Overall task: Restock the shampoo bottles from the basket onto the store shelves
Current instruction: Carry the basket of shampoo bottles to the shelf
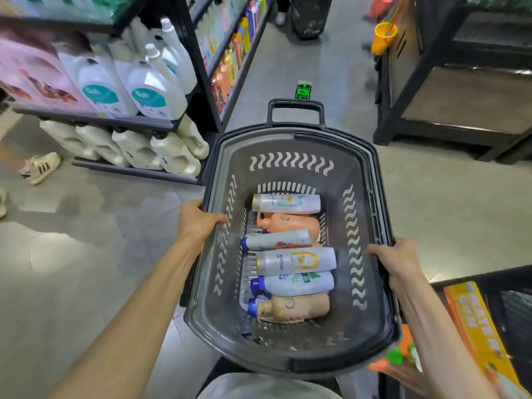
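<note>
while left hand [198, 218] and right hand [400, 260] clamp fingers on basket [299, 362] rim | shampoo bottles [296, 260] lie between

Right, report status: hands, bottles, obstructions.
Left hand and right hand grip the basket rim. Shampoo bottles lie inside it. Second basket stands far down the aisle.

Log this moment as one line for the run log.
left hand: grips basket left rim | right hand: grips basket right rim | shampoo bottles: lying in basket | shelves: front-left, untouched
</note>
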A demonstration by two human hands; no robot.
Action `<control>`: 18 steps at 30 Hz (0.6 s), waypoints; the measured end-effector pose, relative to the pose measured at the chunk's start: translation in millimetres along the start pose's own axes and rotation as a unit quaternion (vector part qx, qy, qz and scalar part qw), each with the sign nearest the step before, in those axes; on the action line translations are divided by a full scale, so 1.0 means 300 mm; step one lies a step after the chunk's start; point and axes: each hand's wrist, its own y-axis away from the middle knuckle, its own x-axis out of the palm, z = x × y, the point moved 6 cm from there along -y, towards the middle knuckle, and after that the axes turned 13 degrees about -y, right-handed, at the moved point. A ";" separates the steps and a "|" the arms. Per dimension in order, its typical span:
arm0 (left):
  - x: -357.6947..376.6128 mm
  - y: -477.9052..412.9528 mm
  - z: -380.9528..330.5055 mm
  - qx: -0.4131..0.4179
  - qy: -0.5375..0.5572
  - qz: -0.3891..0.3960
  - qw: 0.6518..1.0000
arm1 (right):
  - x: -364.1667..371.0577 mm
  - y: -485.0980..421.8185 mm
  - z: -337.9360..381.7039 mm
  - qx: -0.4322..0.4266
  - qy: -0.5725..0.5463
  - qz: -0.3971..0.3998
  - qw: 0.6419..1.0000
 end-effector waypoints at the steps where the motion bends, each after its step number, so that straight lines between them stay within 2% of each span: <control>1: 0.006 -0.076 -0.031 -0.002 0.001 0.004 1.000 | 0.039 -0.048 0.037 -0.002 -0.003 -0.001 1.000; 7: 0.110 -0.745 -0.117 0.014 -0.014 0.011 1.000 | 0.278 -0.329 0.239 0.000 -0.017 -0.032 0.999; 12: 0.053 -0.801 -0.528 0.031 -0.049 -0.003 0.998 | 0.442 -0.550 0.409 0.008 -0.044 -0.049 0.998; 18: 0.122 -1.115 -0.844 0.036 -0.077 -0.022 0.996 | 0.635 -0.930 0.645 0.010 -0.032 -0.035 0.999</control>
